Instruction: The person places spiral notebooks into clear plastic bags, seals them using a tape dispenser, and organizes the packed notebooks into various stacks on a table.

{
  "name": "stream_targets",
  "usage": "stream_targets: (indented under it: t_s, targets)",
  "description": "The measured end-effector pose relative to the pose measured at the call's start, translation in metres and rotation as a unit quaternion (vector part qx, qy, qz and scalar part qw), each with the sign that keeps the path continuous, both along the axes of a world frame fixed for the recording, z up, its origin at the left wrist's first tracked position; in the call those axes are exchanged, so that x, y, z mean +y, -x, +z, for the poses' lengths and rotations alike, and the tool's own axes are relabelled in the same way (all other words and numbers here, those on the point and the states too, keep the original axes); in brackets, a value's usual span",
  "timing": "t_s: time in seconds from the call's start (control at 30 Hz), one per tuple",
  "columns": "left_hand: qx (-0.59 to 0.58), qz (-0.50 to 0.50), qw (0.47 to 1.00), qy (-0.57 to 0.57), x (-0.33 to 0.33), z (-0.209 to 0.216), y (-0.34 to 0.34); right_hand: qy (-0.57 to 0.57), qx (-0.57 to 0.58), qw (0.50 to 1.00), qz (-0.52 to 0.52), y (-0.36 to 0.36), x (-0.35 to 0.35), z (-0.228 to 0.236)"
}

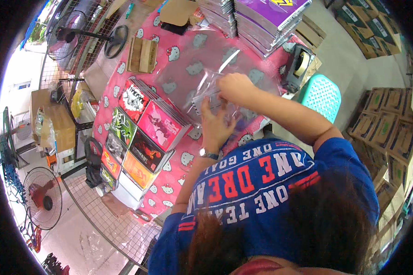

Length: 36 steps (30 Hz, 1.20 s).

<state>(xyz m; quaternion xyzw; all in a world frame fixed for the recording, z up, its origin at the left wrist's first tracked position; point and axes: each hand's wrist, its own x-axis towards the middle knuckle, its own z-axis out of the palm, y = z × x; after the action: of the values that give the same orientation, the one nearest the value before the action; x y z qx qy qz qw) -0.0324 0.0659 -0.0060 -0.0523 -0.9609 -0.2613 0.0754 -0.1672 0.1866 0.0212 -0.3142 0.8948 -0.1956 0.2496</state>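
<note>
A clear plastic bag (205, 85) lies in front of me on the table, with what looks like a spiral-bound notebook (198, 106) inside or under it. My right hand (236, 88) is closed at the bag's upper part, its fingers pinching the plastic. Just below, my left hand (217, 127), with a watch at its wrist, rests on the wrapped notebook with its fingers spread. Glare on the plastic hides much of the notebook's cover. More large clear plastic (183, 68) is spread flat beyond my hands.
Rows of colourful notebooks (158, 126) stand to the left on the pink patterned tablecloth (186, 159). Tall stacks of spiral notebooks (273, 18) rise at the far side. A tape dispenser (298, 68) sits at the right edge, near a teal stool (321, 97). A wooden block (142, 55) lies far left.
</note>
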Motion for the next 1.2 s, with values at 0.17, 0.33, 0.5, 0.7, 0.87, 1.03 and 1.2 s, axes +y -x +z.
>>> stream_targets:
  t_s: [0.17,0.33,0.5,0.7,0.87,1.03,1.2]
  targets:
    - [-0.01,-0.168,0.985,0.033,-0.05,0.014,0.015,0.153,0.043,0.987,-0.02,0.042,0.025,-0.041]
    - [0.038,-0.136,0.984,-0.11,-0.078,0.053,0.052,0.26,-0.187,0.942,0.096,0.044,0.009,-0.047]
    - [-0.073,-0.17,0.983,-0.012,-0.078,0.016,0.045,0.352,0.005,0.917,0.188,-0.002,0.034,-0.015]
    - [0.021,-0.132,0.991,-0.005,-0.08,-0.036,0.034,0.237,0.283,0.915,0.164,-0.047,0.038,-0.04]
    - [-0.006,0.019,0.979,-0.202,-0.069,-0.042,0.021,0.196,0.056,0.979,-0.01,-0.039,0.011,-0.016]
    - [-0.032,0.06,0.981,-0.183,-0.063,-0.022,0.044,0.143,0.011,0.987,-0.07,-0.019,0.0,-0.013]
    - [-0.041,0.06,0.995,-0.064,-0.058,-0.009,0.054,0.319,-0.039,0.919,-0.23,0.003,0.033,-0.001]
